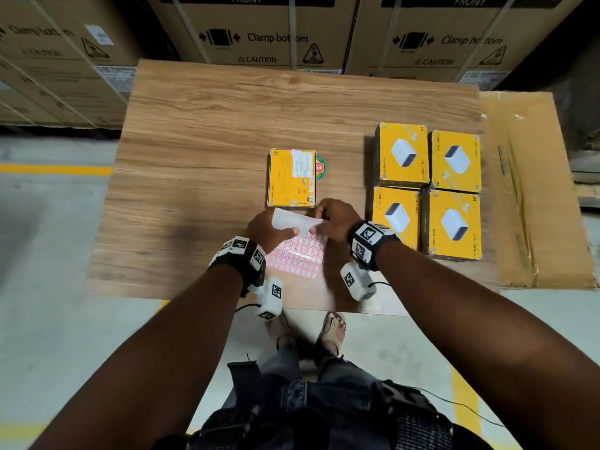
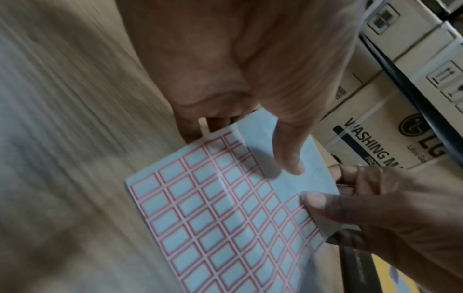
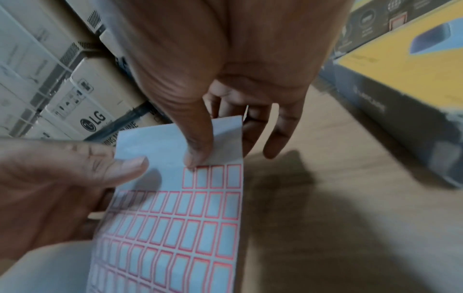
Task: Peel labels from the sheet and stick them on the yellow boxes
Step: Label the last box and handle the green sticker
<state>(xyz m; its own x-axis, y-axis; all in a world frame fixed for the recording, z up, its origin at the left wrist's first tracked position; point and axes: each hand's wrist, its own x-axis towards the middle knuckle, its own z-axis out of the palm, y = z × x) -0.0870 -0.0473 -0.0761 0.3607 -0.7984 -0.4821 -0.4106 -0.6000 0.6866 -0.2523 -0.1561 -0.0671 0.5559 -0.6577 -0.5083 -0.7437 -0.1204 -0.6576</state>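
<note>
A label sheet (image 1: 300,254) of red-bordered white labels is held just above the wooden table (image 1: 211,141) near its front edge. My left hand (image 1: 279,230) pinches its blank upper left part, thumb (image 2: 288,154) on top. My right hand (image 1: 319,224) pinches the upper right part. Its thumb (image 3: 198,152) presses at the edge of the top row of labels on the label sheet (image 3: 188,228). One yellow box (image 1: 290,178) lies flat just beyond the hands, printed back up. A block of yellow boxes (image 1: 425,190) stands to the right.
Tall brown cartons (image 1: 259,30) line the far side of the table. A flattened cardboard sheet (image 1: 535,190) lies at the table's right end. A round green and red sticker (image 1: 320,168) shows beside the single box. The table's left half is bare wood.
</note>
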